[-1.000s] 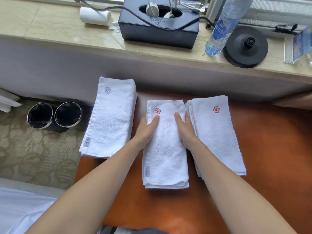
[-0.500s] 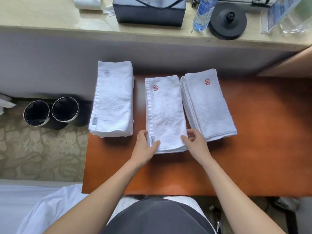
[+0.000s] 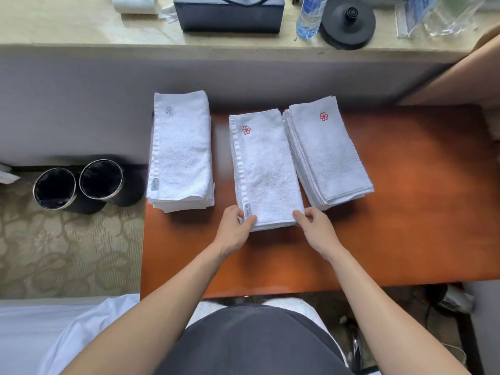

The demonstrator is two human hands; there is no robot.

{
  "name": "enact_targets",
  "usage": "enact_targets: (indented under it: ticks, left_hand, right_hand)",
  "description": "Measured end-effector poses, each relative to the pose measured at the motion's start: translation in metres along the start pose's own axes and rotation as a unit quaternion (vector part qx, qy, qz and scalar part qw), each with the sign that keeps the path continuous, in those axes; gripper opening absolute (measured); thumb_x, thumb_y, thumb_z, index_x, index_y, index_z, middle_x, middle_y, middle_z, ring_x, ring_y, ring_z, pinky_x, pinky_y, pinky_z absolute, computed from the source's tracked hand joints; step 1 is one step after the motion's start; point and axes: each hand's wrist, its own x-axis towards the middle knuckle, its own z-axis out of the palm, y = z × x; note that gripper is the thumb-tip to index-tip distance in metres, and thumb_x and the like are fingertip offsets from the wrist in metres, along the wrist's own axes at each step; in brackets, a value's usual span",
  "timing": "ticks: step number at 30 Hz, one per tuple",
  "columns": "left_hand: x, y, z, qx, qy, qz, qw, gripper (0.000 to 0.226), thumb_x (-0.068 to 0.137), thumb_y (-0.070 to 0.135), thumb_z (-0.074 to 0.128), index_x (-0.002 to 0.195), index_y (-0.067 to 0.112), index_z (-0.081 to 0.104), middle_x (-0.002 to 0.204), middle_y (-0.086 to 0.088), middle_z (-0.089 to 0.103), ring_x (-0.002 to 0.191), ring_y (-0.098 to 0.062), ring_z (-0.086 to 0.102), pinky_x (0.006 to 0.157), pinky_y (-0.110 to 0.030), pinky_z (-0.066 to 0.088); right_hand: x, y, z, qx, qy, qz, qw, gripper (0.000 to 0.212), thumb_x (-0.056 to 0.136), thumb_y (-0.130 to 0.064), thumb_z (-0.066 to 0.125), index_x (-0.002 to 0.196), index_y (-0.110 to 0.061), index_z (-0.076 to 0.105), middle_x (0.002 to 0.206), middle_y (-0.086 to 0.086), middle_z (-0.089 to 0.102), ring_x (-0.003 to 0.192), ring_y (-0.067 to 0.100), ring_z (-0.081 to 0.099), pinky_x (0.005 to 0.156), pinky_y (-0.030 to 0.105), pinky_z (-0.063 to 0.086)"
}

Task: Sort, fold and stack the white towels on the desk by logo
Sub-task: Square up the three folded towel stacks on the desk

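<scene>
Three lots of folded white towels lie on the orange-brown desk [image 3: 405, 239]. At the left stands a stack with a grey flower logo [image 3: 180, 152]. A stack with a red flower logo [image 3: 328, 155] is at the right. Between them lies a single folded towel with a red flower logo [image 3: 266, 169]. My left hand [image 3: 235, 230] pinches its near left corner, thumb on top by the label. My right hand [image 3: 316, 228] pinches the near right corner. The fingers under the towel edge are hidden.
Two black round bins [image 3: 78, 185] stand on the patterned carpet left of the desk. On the stone ledge behind are a dark tissue box [image 3: 230, 16], a water bottle [image 3: 309, 18], a black kettle base [image 3: 349, 23] and a white roll [image 3: 135, 4].
My hands slid from the middle of the single red-logo towel down to its near corners and took hold of them. The camera pulled back and tilted down.
</scene>
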Motion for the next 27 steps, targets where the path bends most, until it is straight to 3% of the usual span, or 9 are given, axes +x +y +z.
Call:
enact_targets:
  ticks: [3, 5, 10, 13, 15, 17, 21, 24, 27]
  left_hand:
    - [-0.005, 0.000, -0.002, -0.018, -0.003, 0.009, 1.000, 0.030, 0.094, 0.021, 0.067, 0.083, -0.003, 0.052, 0.111, -0.009, 0.068, 0.102, -0.029, 0.064, 0.093, -0.042, 0.049]
    - [-0.010, -0.002, -0.002, -0.033, -0.004, 0.009, 0.999, 0.028, 0.095, 0.021, 0.067, 0.084, 0.001, 0.051, 0.112, -0.002, 0.069, 0.096, -0.027, 0.064, 0.088, -0.035, 0.049]
    - [-0.017, -0.009, 0.001, -0.055, 0.003, 0.020, 0.998, 0.018, 0.096, 0.017, 0.065, 0.084, 0.027, 0.056, 0.081, 0.018, 0.067, 0.074, 0.006, 0.056, 0.070, -0.010, 0.040]
    - [-0.013, -0.010, 0.003, -0.061, 0.010, -0.012, 0.998, 0.016, 0.091, 0.022, 0.067, 0.093, 0.016, 0.052, 0.100, 0.011, 0.071, 0.084, -0.004, 0.063, 0.079, -0.025, 0.048]
    - [-0.006, -0.003, 0.000, -0.069, 0.009, -0.020, 0.997, 0.031, 0.091, 0.022, 0.068, 0.114, 0.017, 0.049, 0.120, 0.004, 0.068, 0.104, -0.007, 0.066, 0.095, -0.032, 0.051]
    - [0.007, 0.008, -0.005, -0.076, 0.004, -0.010, 0.997, 0.049, 0.093, 0.023, 0.067, 0.134, 0.018, 0.041, 0.132, 0.006, 0.061, 0.119, -0.007, 0.060, 0.104, -0.030, 0.049]
    - [0.046, 0.028, -0.013, -0.107, 0.000, -0.038, 0.994, 0.062, 0.095, 0.039, 0.068, 0.145, 0.022, 0.035, 0.128, 0.016, 0.058, 0.108, 0.007, 0.059, 0.080, -0.011, 0.044]
    - [0.079, 0.037, -0.008, -0.172, -0.006, -0.059, 0.983, 0.060, 0.094, 0.042, 0.070, 0.140, 0.017, 0.041, 0.132, 0.006, 0.061, 0.112, -0.006, 0.066, 0.089, -0.023, 0.053]
    - [0.099, 0.043, -0.004, -0.175, 0.010, -0.058, 0.983, 0.055, 0.095, 0.045, 0.068, 0.140, 0.020, 0.047, 0.133, 0.002, 0.064, 0.112, -0.008, 0.068, 0.092, -0.027, 0.057]
  right_hand:
    - [-0.001, 0.002, 0.001, -0.003, 0.004, -0.001, 1.000, 0.025, 0.100, -0.045, 0.063, 0.094, -0.021, 0.064, 0.092, 0.002, 0.069, 0.074, 0.004, 0.057, 0.067, 0.020, 0.044]
    - [-0.003, 0.004, 0.002, -0.001, 0.002, -0.001, 1.000, 0.023, 0.101, -0.042, 0.062, 0.092, -0.021, 0.062, 0.086, 0.000, 0.064, 0.071, 0.005, 0.054, 0.065, 0.022, 0.042]
    - [-0.007, 0.008, 0.006, 0.016, 0.002, 0.004, 1.000, 0.021, 0.100, -0.042, 0.064, 0.092, -0.023, 0.061, 0.086, -0.009, 0.063, 0.070, -0.008, 0.055, 0.069, 0.023, 0.041]
    - [-0.008, 0.006, 0.009, 0.036, 0.011, 0.009, 0.999, 0.014, 0.098, -0.041, 0.065, 0.097, -0.028, 0.059, 0.098, -0.011, 0.066, 0.092, -0.006, 0.061, 0.075, 0.021, 0.042]
    - [-0.005, -0.002, 0.010, 0.038, 0.018, -0.004, 0.999, 0.012, 0.097, -0.034, 0.064, 0.105, -0.032, 0.055, 0.110, -0.015, 0.064, 0.102, -0.004, 0.060, 0.081, 0.018, 0.042]
    - [0.003, -0.015, 0.009, 0.036, 0.013, -0.030, 0.999, 0.021, 0.098, -0.029, 0.062, 0.117, -0.031, 0.053, 0.116, -0.020, 0.062, 0.105, -0.012, 0.058, 0.085, 0.015, 0.042]
    - [0.034, -0.044, 0.013, 0.047, -0.023, -0.046, 0.998, 0.038, 0.099, -0.035, 0.061, 0.135, -0.028, 0.051, 0.124, -0.022, 0.062, 0.110, -0.011, 0.058, 0.089, 0.015, 0.044]
    - [0.066, -0.063, 0.017, 0.052, -0.070, -0.047, 0.995, 0.042, 0.098, -0.044, 0.064, 0.136, -0.029, 0.052, 0.125, -0.020, 0.064, 0.112, -0.005, 0.061, 0.091, 0.017, 0.047]
    - [0.090, -0.072, 0.022, 0.061, -0.090, -0.038, 0.993, 0.053, 0.096, -0.051, 0.067, 0.138, -0.025, 0.049, 0.125, -0.018, 0.064, 0.112, -0.001, 0.063, 0.091, 0.018, 0.048]
